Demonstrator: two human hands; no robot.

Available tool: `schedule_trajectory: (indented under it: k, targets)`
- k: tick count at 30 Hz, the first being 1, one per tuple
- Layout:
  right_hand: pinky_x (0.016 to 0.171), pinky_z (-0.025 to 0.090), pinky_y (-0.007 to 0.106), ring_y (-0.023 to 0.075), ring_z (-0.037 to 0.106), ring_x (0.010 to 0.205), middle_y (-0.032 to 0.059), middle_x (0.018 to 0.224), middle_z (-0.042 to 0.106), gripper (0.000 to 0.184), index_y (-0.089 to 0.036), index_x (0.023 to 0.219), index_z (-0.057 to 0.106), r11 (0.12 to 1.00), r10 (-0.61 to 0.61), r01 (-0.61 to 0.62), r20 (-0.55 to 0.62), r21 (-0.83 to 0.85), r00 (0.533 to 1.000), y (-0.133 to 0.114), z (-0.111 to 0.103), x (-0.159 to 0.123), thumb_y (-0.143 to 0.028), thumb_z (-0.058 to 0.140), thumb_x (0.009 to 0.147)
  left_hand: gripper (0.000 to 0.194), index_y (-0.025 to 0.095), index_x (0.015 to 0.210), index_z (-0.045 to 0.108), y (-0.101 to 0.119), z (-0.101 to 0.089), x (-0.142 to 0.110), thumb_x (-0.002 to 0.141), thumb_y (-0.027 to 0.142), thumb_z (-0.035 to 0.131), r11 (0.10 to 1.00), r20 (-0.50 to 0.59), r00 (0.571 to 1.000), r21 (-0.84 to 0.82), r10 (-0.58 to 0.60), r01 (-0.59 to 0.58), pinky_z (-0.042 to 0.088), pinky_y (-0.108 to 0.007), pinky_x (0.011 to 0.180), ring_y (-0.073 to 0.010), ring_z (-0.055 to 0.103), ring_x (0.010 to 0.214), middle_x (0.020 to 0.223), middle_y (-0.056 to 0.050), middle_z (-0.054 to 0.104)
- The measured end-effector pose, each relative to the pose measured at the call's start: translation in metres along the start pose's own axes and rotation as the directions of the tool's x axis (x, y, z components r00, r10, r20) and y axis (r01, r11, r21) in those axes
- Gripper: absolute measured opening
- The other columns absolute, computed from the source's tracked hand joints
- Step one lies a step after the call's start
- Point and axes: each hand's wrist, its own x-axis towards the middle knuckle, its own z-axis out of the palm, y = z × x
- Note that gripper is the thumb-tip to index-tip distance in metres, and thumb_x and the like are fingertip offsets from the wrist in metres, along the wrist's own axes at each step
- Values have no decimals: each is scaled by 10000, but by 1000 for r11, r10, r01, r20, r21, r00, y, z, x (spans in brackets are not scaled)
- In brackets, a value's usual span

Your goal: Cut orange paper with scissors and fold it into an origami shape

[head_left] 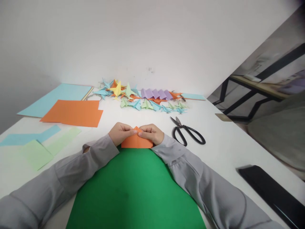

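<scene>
Between my hands is a small piece of orange paper (pixel 137 142), its top edge folded to a point and its lower edge straight. My left hand (pixel 121 133) pinches the paper's upper left side, thumb in front. From the other side my right hand (pixel 152 133) grips it the same way, with the thumb close to the left thumb. The fingers behind the sheet are partly hidden. The paper's lower edge meets the far end of a large green sheet (pixel 135 187) that lies in front of me.
Black-handled scissors (pixel 188 130) lie open at right, a long black object (pixel 271 194) nearer. Orange sheets (pixel 73 113), a blue sheet (pixel 51 98) and green paper pieces (pixel 38 154) lie left. Folded paper figures (pixel 128 92) and purple folded pieces (pixel 156 94) line the wall.
</scene>
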Motion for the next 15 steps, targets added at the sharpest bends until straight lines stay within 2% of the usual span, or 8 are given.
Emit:
schedule_trajectory:
  k: [6, 11, 15]
  targets:
    - [404, 145, 207, 33, 243, 403, -91, 436, 298, 412, -166, 525, 390, 1000, -9, 9, 5, -29, 1000, -8, 3, -5, -472, 630, 661, 277, 96, 572, 665, -1, -1, 1, 489, 343, 758, 1000, -4, 1000, 3, 7, -7, 354, -206, 485, -80, 476, 485, 507, -1, 608]
    - [398, 166, 205, 36, 261, 399, -89, 433, 320, 415, -166, 526, 399, 1000, 3, -4, 23, 9, 1000, -3, 1, 0, -482, 648, 630, 289, 99, 525, 631, 1, 1, -1, 515, 366, 741, 1000, -4, 1000, -3, -8, 8, 277, -178, 418, -44, 397, 418, 433, 30, 534]
    - [391, 160, 204, 34, 250, 392, -92, 424, 311, 426, -167, 513, 396, 1000, 1, -1, 25, 14, 1000, 1, -1, 3, -482, 670, 596, 285, 105, 575, 653, 1, 2, -1, 496, 360, 753, 1000, 5, 1000, -10, -15, 15, 352, -195, 463, -74, 476, 475, 519, 5, 607]
